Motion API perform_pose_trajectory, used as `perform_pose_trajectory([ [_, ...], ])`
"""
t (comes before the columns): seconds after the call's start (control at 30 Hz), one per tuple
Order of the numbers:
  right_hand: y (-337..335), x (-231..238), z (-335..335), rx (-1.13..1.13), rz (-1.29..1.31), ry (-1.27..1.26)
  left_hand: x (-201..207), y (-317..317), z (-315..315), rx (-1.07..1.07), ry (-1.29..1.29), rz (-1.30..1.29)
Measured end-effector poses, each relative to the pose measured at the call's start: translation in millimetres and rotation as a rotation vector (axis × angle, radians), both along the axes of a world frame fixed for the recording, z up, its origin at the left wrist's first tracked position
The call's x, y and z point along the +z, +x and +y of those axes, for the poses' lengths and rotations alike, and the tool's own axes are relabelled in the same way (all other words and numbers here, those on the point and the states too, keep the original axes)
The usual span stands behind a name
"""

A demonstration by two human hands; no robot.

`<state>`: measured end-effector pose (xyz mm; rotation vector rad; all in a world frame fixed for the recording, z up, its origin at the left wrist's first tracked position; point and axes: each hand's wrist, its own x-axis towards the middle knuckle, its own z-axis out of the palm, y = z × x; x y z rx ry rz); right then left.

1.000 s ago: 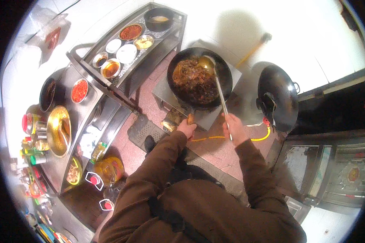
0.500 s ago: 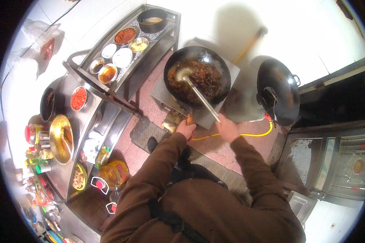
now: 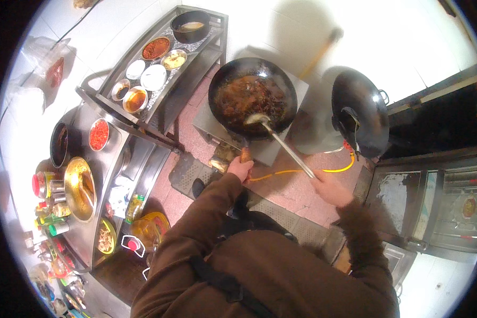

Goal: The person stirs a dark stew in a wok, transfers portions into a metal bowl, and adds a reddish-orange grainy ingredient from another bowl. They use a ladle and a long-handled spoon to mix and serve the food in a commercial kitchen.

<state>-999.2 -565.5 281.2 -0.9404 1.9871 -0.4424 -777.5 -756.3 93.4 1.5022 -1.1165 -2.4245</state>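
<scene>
Head view, with the wok as the dial's centre: the left hand sits at six o'clock, wrapped around the brown wok handle. The right hand is between four and five o'clock, its fingers closed on the end of the ladle. From there the ladle slants up towards ten, its bowl resting inside the wok near the six o'clock edge, against the dark, saucy food. The wok stands on a grey metal stove, its handle pointing to six. A yellow hose curves over the pinkish floor below the stove, passing between the two hands.

Farther out, at three o'clock, a second dark wok leans tilted. Between nine and ten, a metal rack carries several bowls; a black pot is on it towards eleven. A bowl of chopped red pieces lies between eight and nine, with a gold-coloured basin at eight.
</scene>
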Motion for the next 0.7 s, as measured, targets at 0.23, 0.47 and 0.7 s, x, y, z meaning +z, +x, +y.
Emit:
perform_pose_trajectory([
  [0.23, 21, -72, -33, -0.229, -0.017, -0.241, 0, 3, 7, 0.074, -0.027, 0.025],
  [0.47, -7, -101, -90, -0.434, -0.006, -0.275, -7, 9, 17, 0.107, -0.027, 0.06],
  [0.7, 41, -79, -103, -0.799, -0.919, -0.13, -9, 10, 16, 0.087, -0.038, 0.033],
])
